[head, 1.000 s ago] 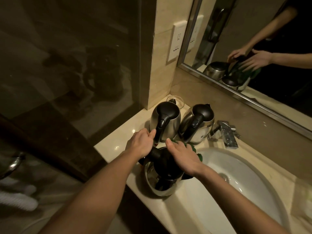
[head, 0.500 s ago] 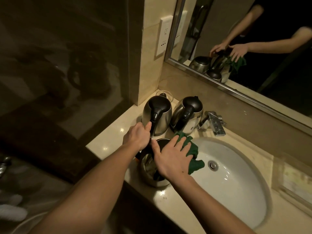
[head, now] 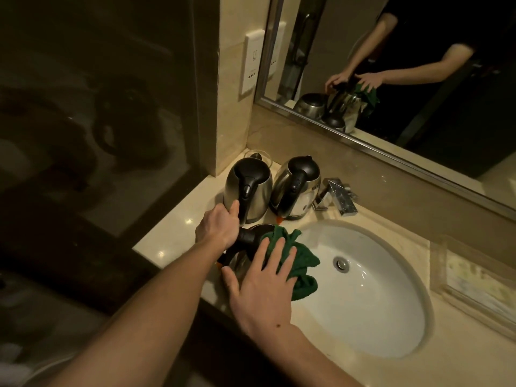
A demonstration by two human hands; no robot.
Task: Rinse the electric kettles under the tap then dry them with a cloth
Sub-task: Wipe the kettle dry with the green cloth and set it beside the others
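Three steel kettles with black lids and handles are on the counter left of the sink. The near kettle point(head: 242, 263) sits at the basin's left rim, mostly covered by my hands. My left hand point(head: 219, 229) grips its black handle. My right hand point(head: 261, 277) lies flat with spread fingers, pressing a dark green cloth point(head: 300, 261) against the kettle's side. Behind stand two upright kettles, one on the left point(head: 250, 188) and one on the right point(head: 296, 187). The chrome tap point(head: 339, 195) is off, right of them.
The white oval basin point(head: 377, 311) with its drain point(head: 341, 264) fills the right side of the beige counter point(head: 170, 233). A mirror point(head: 405, 65) hangs above, a wall socket point(head: 251, 65) to its left. A clear tray point(head: 474, 277) sits far right.
My right hand has slid from the top of the near kettle to its side, and the green cloth has come into view under it. My left hand keeps hold of the handle.
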